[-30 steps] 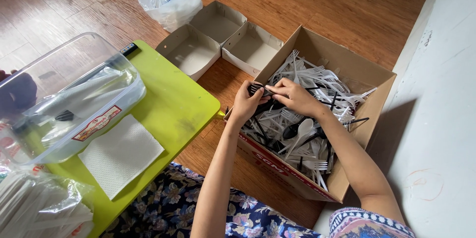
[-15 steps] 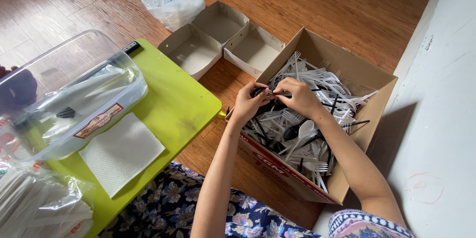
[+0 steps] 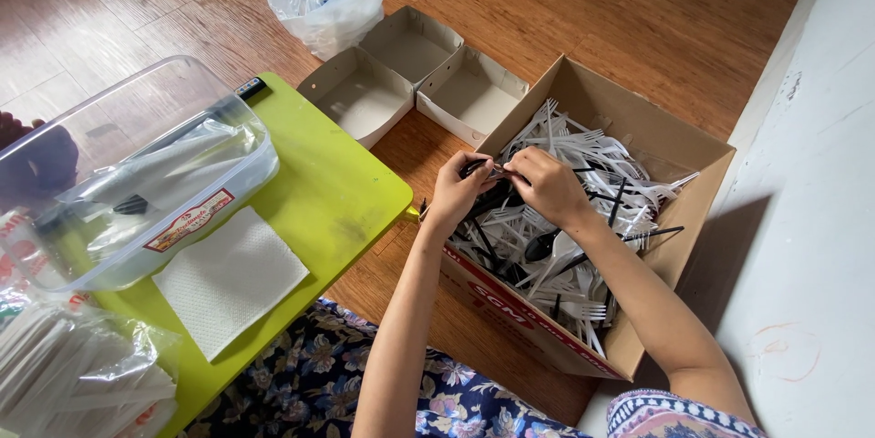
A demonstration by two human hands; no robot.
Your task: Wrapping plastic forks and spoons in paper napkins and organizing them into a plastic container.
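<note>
Both hands over cardboard box (image 3: 679, 210) of plastic cutlery. Left hand (image 3: 456, 192) + right hand (image 3: 545, 185) pinch same small dark utensil (image 3: 481, 167) betw fingertips. Risk: thin piece slips, drops back into pile, gets lost.

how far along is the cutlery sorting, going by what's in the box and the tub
Early, it seems. Done: the clear tub on the green table holds only a few pieces. In hand: the left hand and right hand pinch a small dark piece over the cardboard box. Left: a heap of white and black plastic cutlery fills the box; three small trays sit bare.
</note>
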